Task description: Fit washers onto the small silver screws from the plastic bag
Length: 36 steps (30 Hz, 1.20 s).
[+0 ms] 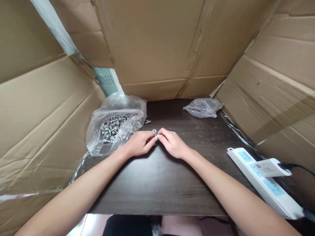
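Note:
Over the middle of the dark table, my left hand (140, 143) and my right hand (173, 144) meet at the fingertips. Both pinch a small shiny metal bolt (157, 136), mostly covered by the fingers. Just behind the fingertips lies a flat metal washer (154, 130). A loose bolt (148, 122) rests a little farther back, beside a clear plastic bag (94, 137). That bag gapes open, and many metal bolts (110, 127) are heaped inside it, to the left of my left hand.
Another clear plastic bag (204, 108) lies crumpled at the back right of the table (157, 186). On the right edge sits a white power strip (263, 183) with a white adapter (270, 167) and black cable. Cardboard walls (159, 42) enclose the back and both sides.

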{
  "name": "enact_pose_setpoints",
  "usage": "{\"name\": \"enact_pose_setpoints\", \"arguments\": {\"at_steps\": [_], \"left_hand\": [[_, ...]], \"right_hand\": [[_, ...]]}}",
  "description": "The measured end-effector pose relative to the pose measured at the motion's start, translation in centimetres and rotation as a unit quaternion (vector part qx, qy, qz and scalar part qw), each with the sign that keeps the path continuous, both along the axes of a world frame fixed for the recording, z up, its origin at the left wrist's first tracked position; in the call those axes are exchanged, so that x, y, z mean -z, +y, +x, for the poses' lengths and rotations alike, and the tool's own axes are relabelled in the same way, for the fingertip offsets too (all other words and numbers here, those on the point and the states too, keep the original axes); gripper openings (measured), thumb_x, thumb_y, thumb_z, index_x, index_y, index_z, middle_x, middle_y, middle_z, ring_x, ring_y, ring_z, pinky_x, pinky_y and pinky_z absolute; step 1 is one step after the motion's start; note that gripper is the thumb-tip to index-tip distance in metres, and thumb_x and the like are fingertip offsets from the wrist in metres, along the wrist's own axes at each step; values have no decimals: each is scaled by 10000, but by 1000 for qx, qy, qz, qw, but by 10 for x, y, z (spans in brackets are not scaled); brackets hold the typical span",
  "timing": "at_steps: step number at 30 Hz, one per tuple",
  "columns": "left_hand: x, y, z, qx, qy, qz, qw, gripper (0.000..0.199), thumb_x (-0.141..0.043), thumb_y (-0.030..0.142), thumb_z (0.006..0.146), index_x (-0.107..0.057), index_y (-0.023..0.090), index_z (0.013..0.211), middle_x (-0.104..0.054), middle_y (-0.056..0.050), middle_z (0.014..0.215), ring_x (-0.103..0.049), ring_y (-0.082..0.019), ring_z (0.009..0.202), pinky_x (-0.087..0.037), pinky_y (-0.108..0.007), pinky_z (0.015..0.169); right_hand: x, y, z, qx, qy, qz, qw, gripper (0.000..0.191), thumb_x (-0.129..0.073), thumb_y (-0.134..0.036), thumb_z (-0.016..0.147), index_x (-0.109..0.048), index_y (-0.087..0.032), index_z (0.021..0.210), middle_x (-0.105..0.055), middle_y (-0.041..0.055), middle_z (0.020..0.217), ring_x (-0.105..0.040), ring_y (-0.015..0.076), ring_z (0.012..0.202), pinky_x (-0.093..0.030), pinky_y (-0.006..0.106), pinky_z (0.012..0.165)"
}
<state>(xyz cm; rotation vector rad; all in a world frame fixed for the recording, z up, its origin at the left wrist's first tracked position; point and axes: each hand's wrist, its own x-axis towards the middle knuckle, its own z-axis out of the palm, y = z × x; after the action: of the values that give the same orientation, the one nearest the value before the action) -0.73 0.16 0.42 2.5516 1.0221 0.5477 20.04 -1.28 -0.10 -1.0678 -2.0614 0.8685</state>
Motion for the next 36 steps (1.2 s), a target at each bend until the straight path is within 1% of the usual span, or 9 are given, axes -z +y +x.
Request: {"name": "enact_pose_setpoints", "arguments": {"at_steps": [4, 11, 21, 28, 36], "left_hand": [[-1, 0, 0, -2, 3, -2, 1000, 323, -387, 382, 1042, -609, 176, 929, -674, -49, 819, -627, -183, 740, -420, -281, 696], [0, 0, 1, 2, 1, 4, 1000, 315, -395, 373, 1037, -599, 176, 901, -655, -43, 798, -601, -176, 710, -402, -283, 678], [-1, 0, 1, 6, -2, 6, 1000, 320, -388, 373, 1042, -595, 175, 900, -657, -45, 810, -603, -176, 721, -404, -283, 687], [0, 0, 0, 2, 1, 2, 1000, 308, -398, 368, 1039, -597, 176, 905, -664, -46, 812, -613, -178, 725, -413, -283, 692], [0, -1, 0, 5, 5, 9, 1000, 315, -392, 368, 1043, -598, 175, 905, -665, -44, 806, -606, -177, 713, -399, -284, 677]], "right_hand": [[1, 0, 0, 3, 3, 6, 1000, 133, -429, -288, 1003, -463, -221, 893, -588, 15, 848, -539, 184, 776, -392, 316, 743], [2, 1, 0, 1, 2, 3, 1000, 171, -411, -300, 1018, -462, -220, 876, -578, 11, 836, -533, 180, 767, -383, 313, 735], [4, 1, 0, 1, -7, 4, 1000, 190, -393, -300, 1030, -472, -216, 878, -592, 17, 850, -554, 184, 786, -392, 314, 746], [0, 0, 1, -2, -10, 8, 1000, 121, -422, -297, 1004, -463, -226, 915, -594, 11, 838, -546, 187, 761, -392, 312, 730], [1, 0, 1, -7, -14, 5, 1000, 162, -396, -297, 1021, -446, -226, 884, -571, 5, 833, -533, 180, 760, -383, 307, 726]]}}
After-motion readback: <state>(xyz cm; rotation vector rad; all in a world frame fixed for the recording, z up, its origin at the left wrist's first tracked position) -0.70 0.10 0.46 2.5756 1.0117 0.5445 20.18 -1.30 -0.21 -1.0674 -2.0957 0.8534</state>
